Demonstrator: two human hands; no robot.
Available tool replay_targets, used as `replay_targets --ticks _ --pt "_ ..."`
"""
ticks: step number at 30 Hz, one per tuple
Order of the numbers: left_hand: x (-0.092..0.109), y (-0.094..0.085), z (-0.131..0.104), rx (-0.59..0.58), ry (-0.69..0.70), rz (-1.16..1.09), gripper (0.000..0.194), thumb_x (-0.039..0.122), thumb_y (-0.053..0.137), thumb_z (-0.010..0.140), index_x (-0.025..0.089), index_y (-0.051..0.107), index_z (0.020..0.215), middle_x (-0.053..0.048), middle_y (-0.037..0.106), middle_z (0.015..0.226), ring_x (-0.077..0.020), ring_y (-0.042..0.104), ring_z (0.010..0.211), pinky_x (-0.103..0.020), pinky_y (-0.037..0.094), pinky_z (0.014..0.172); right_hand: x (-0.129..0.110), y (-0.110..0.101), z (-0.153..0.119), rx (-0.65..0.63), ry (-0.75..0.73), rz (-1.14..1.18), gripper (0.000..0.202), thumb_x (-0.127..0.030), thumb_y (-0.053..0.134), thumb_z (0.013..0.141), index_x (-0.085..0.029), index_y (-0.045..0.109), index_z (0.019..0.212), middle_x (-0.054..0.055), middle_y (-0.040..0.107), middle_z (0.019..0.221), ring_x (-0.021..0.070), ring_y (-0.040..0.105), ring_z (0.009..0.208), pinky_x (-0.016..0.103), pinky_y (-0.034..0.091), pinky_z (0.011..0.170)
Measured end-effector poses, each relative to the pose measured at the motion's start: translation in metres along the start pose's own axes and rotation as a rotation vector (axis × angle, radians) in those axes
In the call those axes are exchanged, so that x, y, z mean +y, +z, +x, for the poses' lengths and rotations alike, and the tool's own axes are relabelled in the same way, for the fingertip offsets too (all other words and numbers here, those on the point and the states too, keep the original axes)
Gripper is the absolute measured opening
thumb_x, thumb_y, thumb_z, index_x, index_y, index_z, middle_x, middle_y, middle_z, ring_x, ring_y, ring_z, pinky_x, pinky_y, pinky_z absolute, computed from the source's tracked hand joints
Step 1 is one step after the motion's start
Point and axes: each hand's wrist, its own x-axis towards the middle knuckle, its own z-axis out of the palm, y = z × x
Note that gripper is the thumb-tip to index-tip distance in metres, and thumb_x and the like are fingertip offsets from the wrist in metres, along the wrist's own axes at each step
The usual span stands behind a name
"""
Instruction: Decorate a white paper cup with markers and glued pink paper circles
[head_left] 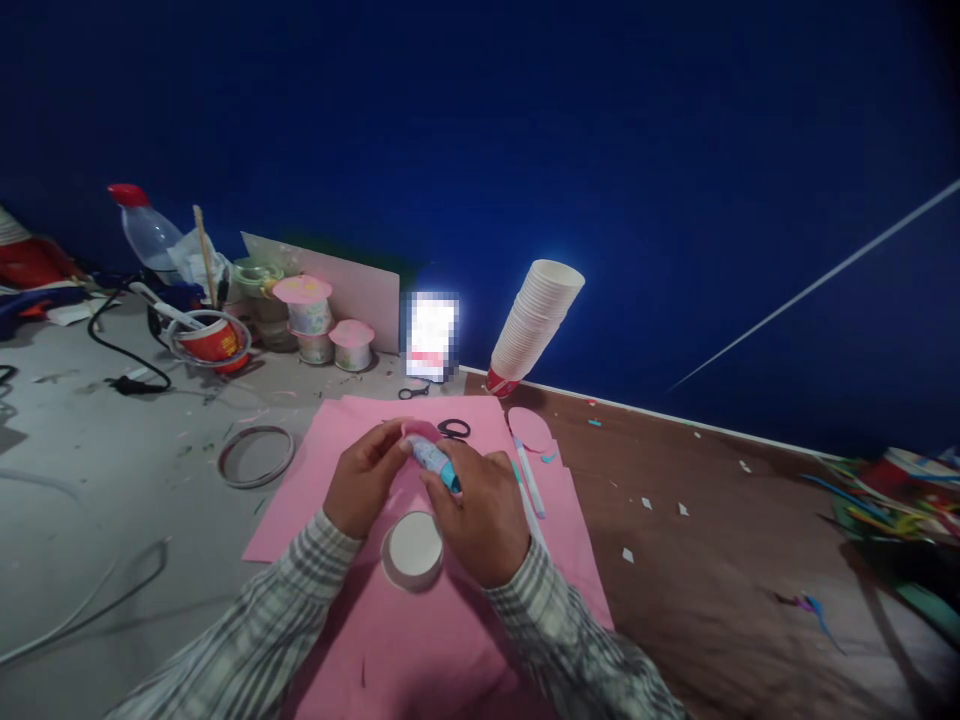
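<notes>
Two hands and a blue-and-white tube over pink sheets.
Left hand (367, 478), fingers pinched on a pink paper piece (421, 428); right hand (486, 510), clamped on the blue-and-white tube (429, 456), its turquoise end toward the right palm, its other end against the paper piece; hands close together, tube between them, above the pink sheets (300, 500); short white cup (415, 545), just below the hands, on the sheets; black scissors handle (444, 429), just beyond the tube; pink paper disc (529, 430), farther right; tilted stack of paper cups (531, 325), behind, near the blue wall (480, 150).
</notes>
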Motion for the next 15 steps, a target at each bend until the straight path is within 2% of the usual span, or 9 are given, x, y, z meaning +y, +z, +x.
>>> replay_targets --ticks 2,4,8,11,15 --pt "-0.005 -0.004 0.002 0.024 0.031 0.067 0.035 0.045 0.069 0.060 0.022 0.069 0.087 -0.001 0.072 0.085 -0.0172 0.061 0.076 -0.024 0.048 0.061 0.000 -0.002 0.001 -0.013 0.016 0.021 0.028 -0.037 0.053 0.082 -0.019 0.059 0.103 0.005 0.075 0.085 0.0240 0.067 0.070 0.032 0.039 0.065" --pt "-0.008 -0.008 0.003 0.036 0.010 0.043 0.030 0.043 0.065 0.065 0.023 0.070 0.086 -0.001 0.072 0.084 -0.0152 0.060 0.072 -0.021 0.047 0.054 0.001 -0.004 0.002 -0.021 0.041 0.052 0.026 -0.035 0.054 0.082 -0.020 0.060 0.102 0.005 0.075 0.090 0.0240 0.067 0.072 0.032 0.040 0.066" --pt "-0.004 -0.007 0.005 0.011 -0.105 -0.137 0.033 0.042 0.065 0.062 0.019 0.069 0.086 -0.003 0.072 0.079 -0.0148 0.060 0.059 -0.022 0.047 0.044 0.002 -0.010 0.005 -0.045 0.135 0.135 0.022 -0.033 0.056 0.079 -0.023 0.062 0.098 0.002 0.075 0.081 0.0224 0.065 0.062 0.030 0.042 0.061" --pt "0.003 -0.004 0.006 -0.002 -0.141 -0.200 0.035 0.041 0.067 0.057 0.016 0.068 0.080 -0.004 0.071 0.072 -0.0176 0.061 0.058 -0.027 0.050 0.043 0.003 -0.012 0.006 -0.055 0.198 0.195 0.022 -0.033 0.057 0.077 -0.023 0.062 0.096 0.001 0.074 0.072 0.0214 0.063 0.057 0.029 0.043 0.057" --pt "0.004 -0.005 0.010 0.035 -0.165 -0.277 0.028 0.037 0.068 0.053 0.016 0.065 0.071 -0.002 0.070 0.068 -0.0178 0.061 0.060 -0.034 0.054 0.049 0.005 -0.013 0.006 -0.044 0.236 0.323 0.021 -0.032 0.054 0.079 -0.025 0.061 0.098 0.000 0.073 0.077 0.0198 0.064 0.058 0.027 0.045 0.056"
